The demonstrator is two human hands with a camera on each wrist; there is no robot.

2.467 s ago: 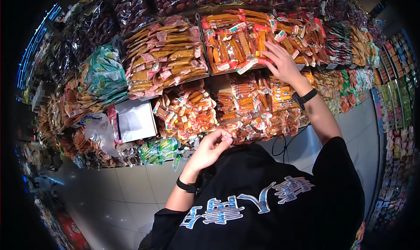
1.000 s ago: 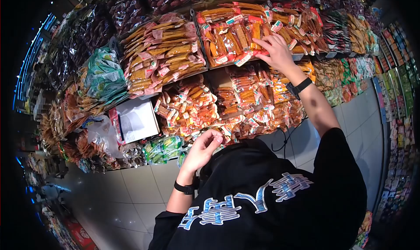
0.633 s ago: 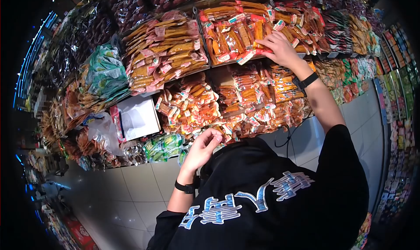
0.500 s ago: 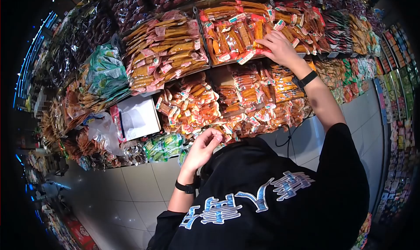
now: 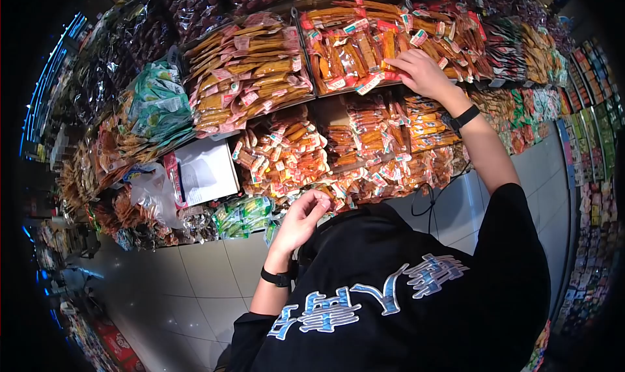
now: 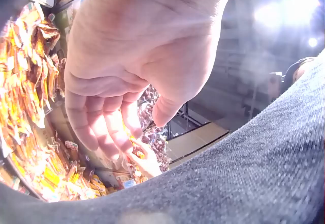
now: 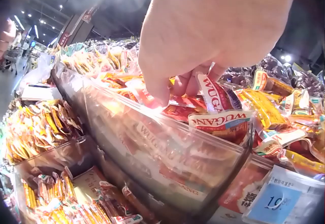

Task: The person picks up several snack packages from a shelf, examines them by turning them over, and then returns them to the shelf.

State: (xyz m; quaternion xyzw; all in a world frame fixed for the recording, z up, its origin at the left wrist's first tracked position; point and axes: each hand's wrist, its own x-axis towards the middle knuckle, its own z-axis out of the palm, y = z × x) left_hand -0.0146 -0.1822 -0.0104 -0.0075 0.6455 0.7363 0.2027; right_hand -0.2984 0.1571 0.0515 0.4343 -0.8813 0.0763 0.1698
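Note:
In the head view my right hand (image 5: 426,76) reaches over a raised bin of orange snack packets (image 5: 338,56), its fingers touching the packets at the bin's front. In the right wrist view the bent fingers of the hand (image 7: 203,36) go down among red and white packets (image 7: 221,125), just inside the clear bin wall (image 7: 172,155); the fingertips are partly hidden. My left hand (image 5: 301,221) hangs in front of the lower packets (image 5: 283,157), fingers loosely curled. In the left wrist view its palm (image 6: 137,56) shows and nothing is held.
A white pad (image 5: 203,173) lies at the left beside a clear plastic bag (image 5: 153,193). Pink-labelled packets (image 5: 250,72) and green-blue packets (image 5: 156,102) stand left of the orange ones. A price tag (image 7: 274,201) hangs at the bin's front. Tiled floor (image 5: 208,268) lies below.
Compared with the earliest frame, my right hand's fingers are closer together and lower on the packets. Over the last half second both hands have stayed nearly still, with a small shift of the view.

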